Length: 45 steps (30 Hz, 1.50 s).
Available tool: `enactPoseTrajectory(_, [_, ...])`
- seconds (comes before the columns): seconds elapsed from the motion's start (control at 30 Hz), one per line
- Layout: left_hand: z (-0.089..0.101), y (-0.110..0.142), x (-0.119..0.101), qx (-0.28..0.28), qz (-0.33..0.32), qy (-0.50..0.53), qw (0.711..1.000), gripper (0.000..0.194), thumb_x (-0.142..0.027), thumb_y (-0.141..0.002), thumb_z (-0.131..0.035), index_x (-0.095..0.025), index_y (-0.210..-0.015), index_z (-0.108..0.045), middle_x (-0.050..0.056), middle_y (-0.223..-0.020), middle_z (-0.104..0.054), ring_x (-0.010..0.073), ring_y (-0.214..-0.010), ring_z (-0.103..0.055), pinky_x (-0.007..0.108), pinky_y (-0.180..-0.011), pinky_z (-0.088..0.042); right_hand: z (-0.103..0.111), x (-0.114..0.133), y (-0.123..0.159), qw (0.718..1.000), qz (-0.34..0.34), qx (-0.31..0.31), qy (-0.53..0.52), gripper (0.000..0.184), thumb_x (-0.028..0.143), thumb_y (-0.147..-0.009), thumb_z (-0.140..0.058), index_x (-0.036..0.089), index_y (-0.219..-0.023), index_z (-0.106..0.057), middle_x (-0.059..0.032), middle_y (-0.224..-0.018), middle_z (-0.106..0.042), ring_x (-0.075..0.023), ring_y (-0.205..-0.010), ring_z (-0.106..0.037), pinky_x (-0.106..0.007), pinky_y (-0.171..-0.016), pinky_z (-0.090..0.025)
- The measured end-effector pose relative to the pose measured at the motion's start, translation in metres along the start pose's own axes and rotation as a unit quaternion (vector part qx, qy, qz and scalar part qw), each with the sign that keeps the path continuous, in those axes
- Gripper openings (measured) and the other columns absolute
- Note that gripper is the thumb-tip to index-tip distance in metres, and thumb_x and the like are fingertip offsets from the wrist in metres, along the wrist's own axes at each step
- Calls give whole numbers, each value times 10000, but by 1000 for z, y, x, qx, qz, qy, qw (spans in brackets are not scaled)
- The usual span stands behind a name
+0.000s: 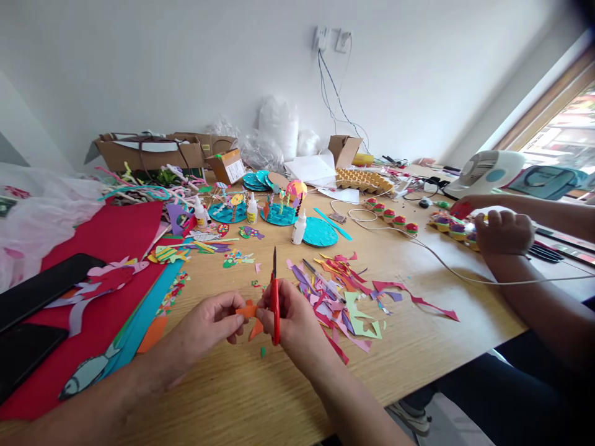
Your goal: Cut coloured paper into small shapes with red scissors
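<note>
Between my two hands is a small cut piece of orange paper (248, 310). My left hand (216, 319) pinches its left end between thumb and fingers. My right hand (290, 313) has a pair of red-handled scissors (276, 310) hooked on it, blades pointing away from me, while its fingertips touch the paper's right side. Another orange scrap (255, 329) shows just below, near the right fingertips. A tiny green scrap (263, 352) lies on the table in front of my hands.
Colourful paper scraps (344, 297) are strewn to the right. Behind stand glue bottles (299, 228) and blue discs (320, 231) with decorations. Red paper sheets (93, 241), a black phone (32, 353) and paper fish (88, 375) lie left. Another person's hand (504, 232) is at the right, by egg-carton pieces (453, 228).
</note>
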<state>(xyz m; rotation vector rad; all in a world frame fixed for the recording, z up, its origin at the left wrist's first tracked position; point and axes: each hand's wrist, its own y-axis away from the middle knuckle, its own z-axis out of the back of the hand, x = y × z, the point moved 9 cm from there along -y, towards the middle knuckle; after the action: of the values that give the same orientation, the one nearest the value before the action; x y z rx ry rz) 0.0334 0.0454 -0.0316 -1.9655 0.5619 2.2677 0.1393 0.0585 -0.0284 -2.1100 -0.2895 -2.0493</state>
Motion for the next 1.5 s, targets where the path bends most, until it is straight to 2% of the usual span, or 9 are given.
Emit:
enactPoseTrajectory(0.13, [7,0,-3,15,-20,-94,995,113,-310,-713,-533,-202,-685,-552,-40,-621,-488,131,-572,-439,246,-533,-356,-4,-1,-1,992,8,14,126,152,131,-663,-579,185,-739,-459,40,-654,-532,-100,-578,-476,-197,-500,-372])
enactPoseTrajectory(0.3, [14,-1,-1,10,-30,-179,983,131,-270,-686,-495,-195,-578,-500,-64,-544,-406,110,-522,-362,234,-495,-283,-9,-1,-1,986,22,17,167,162,122,-672,-599,193,-744,-472,49,-627,-517,-100,-559,-454,-191,-488,-345])
enactPoseTrajectory(0.47, [20,4,1,-20,-4,-88,996,143,-303,-668,-567,-182,-596,-540,-67,-540,-435,98,-508,-378,225,-491,-301,-6,9,8,977,13,23,212,171,264,-726,-607,194,-737,-451,50,-623,-473,-97,-540,-400,-201,-475,-297])
enactPoseTrajectory(0.6, [33,12,1,-88,9,44,995,150,-305,-710,-611,-181,-644,-558,-44,-608,-534,111,-595,-482,229,-576,-403,-1,12,28,941,-1,73,330,209,322,-821,-502,199,-673,-422,53,-574,-414,-99,-528,-370,-214,-476,-254])
enactPoseTrajectory(0.67, [33,15,1,-90,10,99,991,144,-300,-736,-617,-182,-669,-571,-26,-672,-582,130,-690,-534,246,-649,-448,-1,7,37,923,-15,101,370,216,321,-849,-456,201,-672,-423,48,-568,-421,-99,-520,-376,-217,-471,-241])
enactPoseTrajectory(0.77, [28,16,1,-74,12,152,986,121,-277,-761,-625,-182,-697,-585,-20,-722,-610,139,-766,-573,261,-713,-474,-3,1,43,911,-17,121,393,213,310,-873,-414,204,-689,-433,40,-588,-454,-98,-524,-388,-218,-471,-235])
enactPoseTrajectory(0.97, [17,14,4,-43,24,175,983,105,-240,-783,-622,-174,-706,-596,-11,-736,-640,134,-769,-600,259,-739,-483,-11,-3,41,910,-21,129,393,230,320,-881,-401,202,-688,-437,36,-590,-470,-94,-527,-401,-211,-482,-249])
enactPoseTrajectory(1.27, [12,15,12,-24,39,187,981,117,-240,-793,-612,-165,-704,-605,4,-736,-669,128,-741,-603,244,-720,-488,-14,-7,40,910,-35,136,391,257,353,-883,-399,196,-690,-464,22,-611,-505,-93,-539,-407,-207,-485,-254])
enactPoseTrajectory(1.5, [10,18,14,-20,43,204,978,112,-227,-786,-614,-161,-695,-611,0,-718,-659,121,-722,-591,228,-695,-490,-17,-9,39,904,-33,137,403,273,342,-887,-390,188,-674,-462,38,-576,-453,-81,-516,-375,-202,-460,-226])
